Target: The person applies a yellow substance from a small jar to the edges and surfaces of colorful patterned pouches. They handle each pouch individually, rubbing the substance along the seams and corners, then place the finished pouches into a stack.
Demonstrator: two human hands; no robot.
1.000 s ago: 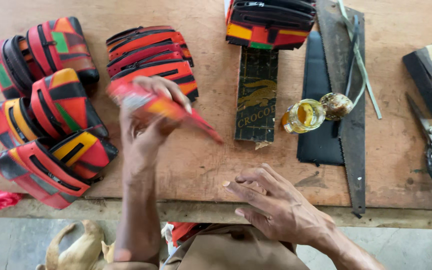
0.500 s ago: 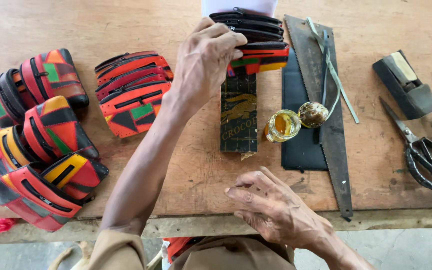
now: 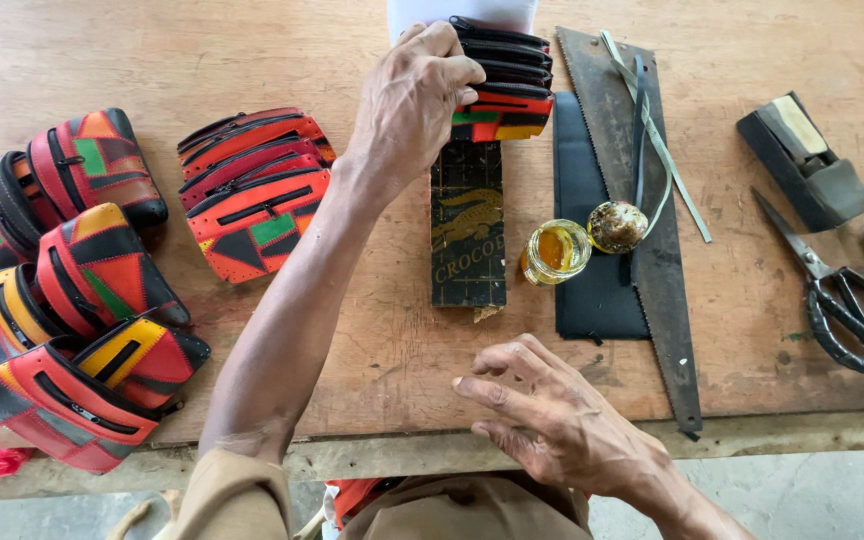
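My left hand point(image 3: 412, 105) reaches to the far middle of the wooden table point(image 3: 252, 50). Its fingers are curled over the left end of a stack of patchwork zip pouches point(image 3: 512, 95), black on top and red, green and yellow below. A dark rectangular strip with a gold print point(image 3: 467, 230) lies just under that stack. Near the front edge, my right hand point(image 3: 562, 420) rests on the wood with its fingers spread and nothing in it.
More red, black and yellow pouches lie fanned at centre left point(image 3: 252, 190) and along the left edge point(image 3: 72, 280). A small open jar point(image 3: 555, 250), its lid point(image 3: 616, 226), a black sheet point(image 3: 592, 290) and a handsaw point(image 3: 642, 200) sit at the right. Scissors point(image 3: 842, 300) and a dark block point(image 3: 807, 160) lie far right.
My left hand carried a red pouch from in front of me up to the far stack and now rests on it. My right hand has stayed near the front edge.
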